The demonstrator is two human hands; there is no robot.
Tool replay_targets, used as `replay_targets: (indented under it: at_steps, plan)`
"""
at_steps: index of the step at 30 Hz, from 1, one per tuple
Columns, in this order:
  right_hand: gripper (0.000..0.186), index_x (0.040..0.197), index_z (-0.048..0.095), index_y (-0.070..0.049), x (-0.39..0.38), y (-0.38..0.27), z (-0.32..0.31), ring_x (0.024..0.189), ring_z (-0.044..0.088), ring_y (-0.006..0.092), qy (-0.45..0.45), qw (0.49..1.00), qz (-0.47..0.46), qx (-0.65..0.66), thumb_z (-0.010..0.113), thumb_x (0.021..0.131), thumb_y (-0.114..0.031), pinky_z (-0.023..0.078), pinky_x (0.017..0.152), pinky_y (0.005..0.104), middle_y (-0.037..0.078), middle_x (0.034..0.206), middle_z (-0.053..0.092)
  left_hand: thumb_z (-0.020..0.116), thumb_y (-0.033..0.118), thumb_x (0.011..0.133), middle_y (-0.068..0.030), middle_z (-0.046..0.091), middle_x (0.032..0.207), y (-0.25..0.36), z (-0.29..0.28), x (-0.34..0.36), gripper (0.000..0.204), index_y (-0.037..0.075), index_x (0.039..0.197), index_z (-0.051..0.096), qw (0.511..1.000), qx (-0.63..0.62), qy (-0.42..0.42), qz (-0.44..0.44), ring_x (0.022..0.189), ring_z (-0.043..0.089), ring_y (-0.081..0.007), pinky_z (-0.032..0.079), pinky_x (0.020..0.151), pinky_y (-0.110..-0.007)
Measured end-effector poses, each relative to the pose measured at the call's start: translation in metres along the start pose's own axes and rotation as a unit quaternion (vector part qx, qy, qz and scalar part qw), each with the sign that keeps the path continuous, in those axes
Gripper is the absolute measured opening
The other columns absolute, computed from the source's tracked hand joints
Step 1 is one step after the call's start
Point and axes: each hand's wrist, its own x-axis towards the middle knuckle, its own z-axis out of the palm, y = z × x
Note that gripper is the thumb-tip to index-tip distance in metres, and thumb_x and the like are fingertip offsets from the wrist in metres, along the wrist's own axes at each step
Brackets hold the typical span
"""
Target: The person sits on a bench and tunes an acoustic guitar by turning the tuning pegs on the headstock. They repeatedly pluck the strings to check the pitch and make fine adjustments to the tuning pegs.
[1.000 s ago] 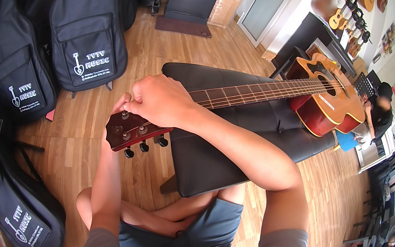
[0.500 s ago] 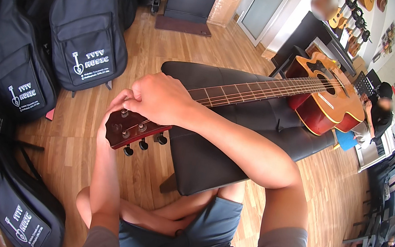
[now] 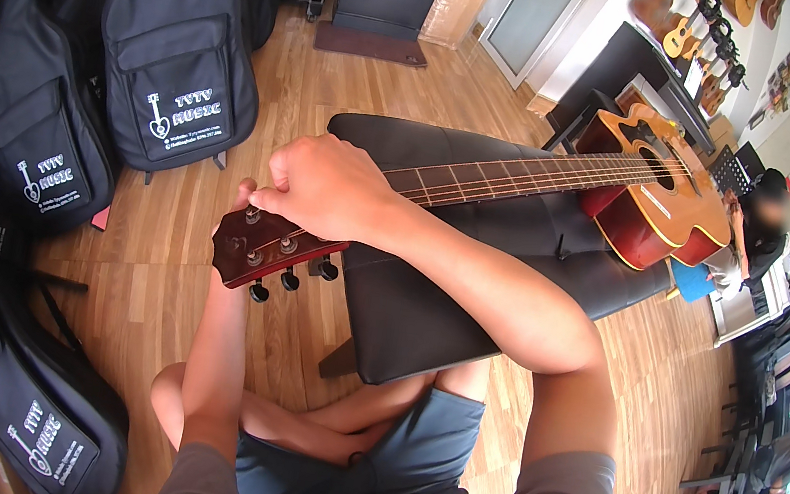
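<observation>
An acoustic guitar [image 3: 699,204] with a tan top and dark red sides lies across a black padded bench [image 3: 425,322], strings up. Its dark headstock [image 3: 238,250] juts past the bench's left end, with black tuning pegs [image 3: 290,279] along the near edge. My right hand [image 3: 329,177] is closed over the far side of the headstock and nut, its fingers curled in a pinch; whatever they hold is hidden. Most of my left hand [image 3: 246,192] is behind the headstock. Only a few fingertips show at its far edge, close to my right fingers.
Several black gig bags [image 3: 171,79] stand along the left. A dark mat [image 3: 371,44] lies on the wooden floor [image 3: 280,94] near a glazed door [image 3: 527,23]. Another person [image 3: 767,224] sits at the right. Small guitars [image 3: 682,37] hang on the far right wall.
My left hand has slipped further behind the headstock, and its fingers have drawn away from the top edge. My right hand has shifted slightly, staying curled.
</observation>
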Motion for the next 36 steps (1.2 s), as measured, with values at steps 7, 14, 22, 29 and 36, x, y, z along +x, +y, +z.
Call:
replay_targets:
  at_steps: [7,14,22,29,36]
  plan:
    - [0.033,0.079,0.071,-0.002,0.001,-0.001,0.000,0.080,0.071,0.0323,-0.001,1.000,0.002,0.002,0.073,0.087,-0.034,0.054,0.075,0.0423,0.015,0.081,0.072,0.061,0.016,0.096,-0.0079,0.066,0.112,0.002,0.012,0.000,0.020,0.007,0.114,0.058,0.999,0.031,0.011,-0.015,0.099,0.068,-0.0199,0.058,0.083,-0.034]
    - [0.032,0.079,0.072,-0.003,-0.001,-0.001,-0.001,0.081,0.070,0.0336,-0.008,1.000,0.008,0.003,0.072,0.086,-0.034,0.054,0.075,0.0438,0.015,0.080,0.071,0.061,0.017,0.096,-0.0071,0.066,0.111,0.002,0.016,0.001,0.022,0.007,0.115,0.058,0.997,0.063,0.026,-0.022,0.099,0.068,-0.0189,0.057,0.083,-0.033]
    - [0.024,0.081,0.073,-0.005,0.004,0.006,0.009,0.082,0.071,0.0352,0.033,0.998,-0.044,-0.022,0.074,0.082,-0.029,0.055,0.073,0.0447,0.016,0.083,0.072,0.062,0.019,0.095,-0.0062,0.066,0.110,0.016,0.015,0.004,0.024,0.007,0.117,0.059,0.988,0.143,0.051,-0.019,0.099,0.067,-0.0178,0.056,0.084,-0.032]
    - [0.025,0.081,0.074,-0.004,0.000,0.013,0.005,0.083,0.071,0.0357,0.032,0.999,-0.039,-0.011,0.075,0.080,-0.030,0.055,0.074,0.0443,0.016,0.084,0.072,0.063,0.020,0.095,-0.0055,0.066,0.109,0.015,0.021,0.010,0.026,0.007,0.118,0.060,0.982,0.181,0.056,-0.028,0.099,0.067,-0.0168,0.055,0.084,-0.031]
    - [0.032,0.083,0.075,-0.009,0.012,0.007,0.015,0.079,0.071,0.0362,0.005,0.997,-0.061,-0.044,0.070,0.084,-0.040,0.057,0.072,0.0451,0.017,0.080,0.071,0.063,0.021,0.095,-0.0047,0.067,0.107,0.033,0.032,-0.020,0.028,0.007,0.119,0.060,0.971,0.219,0.089,-0.021,0.099,0.066,-0.0158,0.054,0.085,-0.030]
